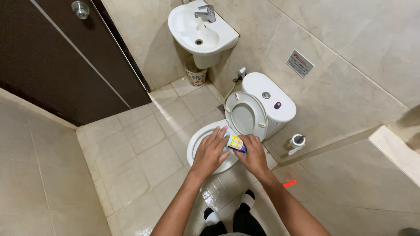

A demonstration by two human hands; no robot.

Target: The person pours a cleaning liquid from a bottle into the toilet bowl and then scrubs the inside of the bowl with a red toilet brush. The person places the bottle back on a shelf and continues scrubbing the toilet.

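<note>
A small bottle (235,142) with a yellow and blue label and a teal top is held over the open white toilet bowl (195,139). My right hand (253,156) grips the bottle's body from the right. My left hand (211,150) covers the bottle's top end, fingers curled on it. The toilet lid and seat (246,115) stand raised against the white cistern (269,96). My feet in black and white socks (213,216) stand on the wet tiles just in front of the bowl.
A white wall basin (202,31) with a chrome tap hangs at the back, a patterned bin (195,76) beneath it. A dark door (61,57) is at the left. A toilet roll holder (297,142) sits on the right wall, a small sign (299,64) above.
</note>
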